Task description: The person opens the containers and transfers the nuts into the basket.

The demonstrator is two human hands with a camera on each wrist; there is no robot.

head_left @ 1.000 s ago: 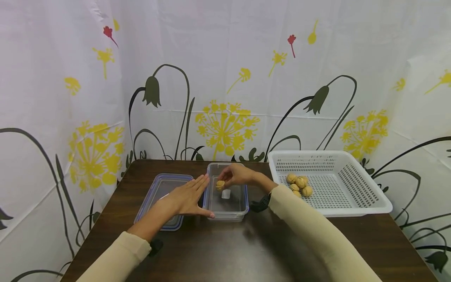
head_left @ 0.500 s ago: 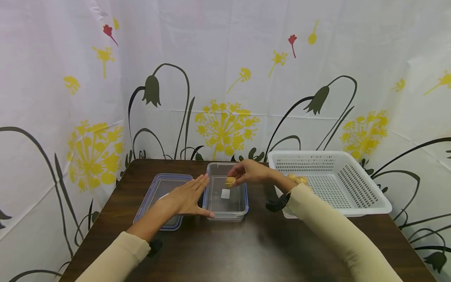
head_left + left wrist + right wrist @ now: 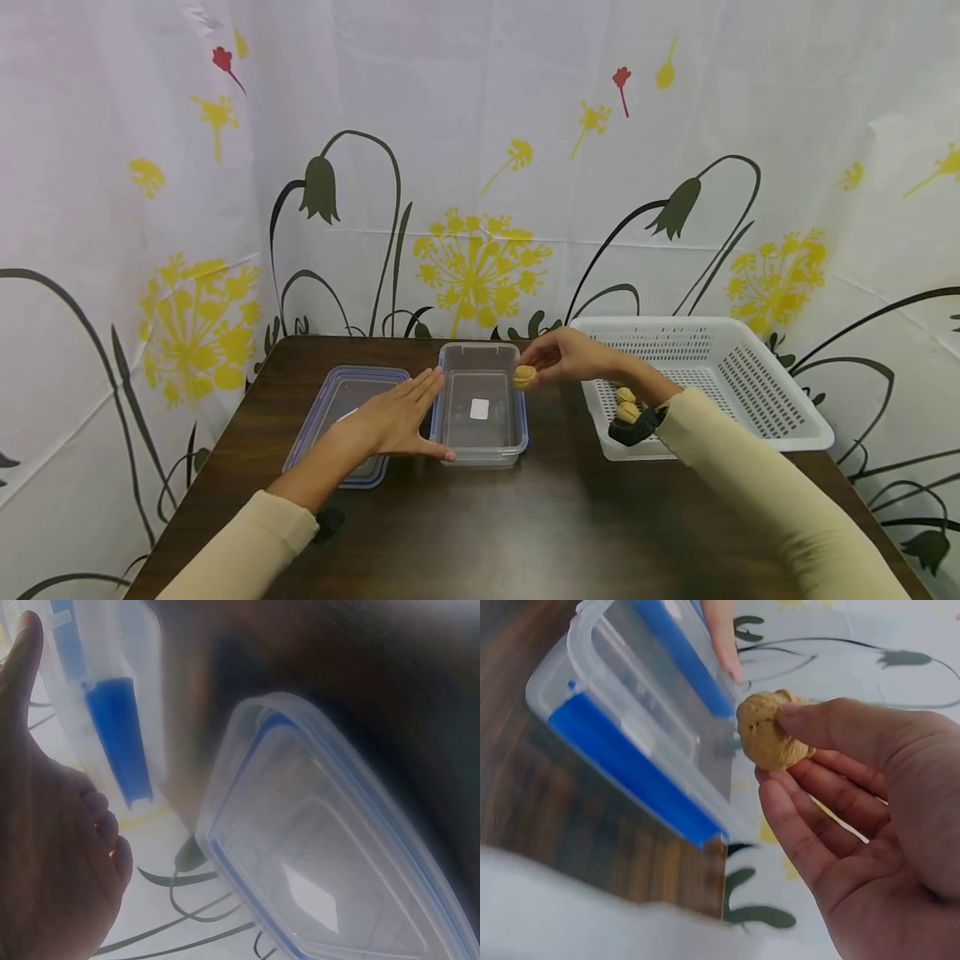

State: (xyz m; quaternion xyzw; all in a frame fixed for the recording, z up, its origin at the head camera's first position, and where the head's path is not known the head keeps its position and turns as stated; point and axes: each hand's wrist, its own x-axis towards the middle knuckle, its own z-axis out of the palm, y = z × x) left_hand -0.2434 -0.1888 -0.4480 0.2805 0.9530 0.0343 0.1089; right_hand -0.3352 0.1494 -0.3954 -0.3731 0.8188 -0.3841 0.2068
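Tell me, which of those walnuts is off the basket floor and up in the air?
The walnut pinched in the right hand, beside the clear container. The other walnuts lie in the white basket.

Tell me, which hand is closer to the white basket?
The right. The right hand pinches a walnut just beside the white basket, between it and the clear box. The left hand rests flat against the box's far side, further from the basket.
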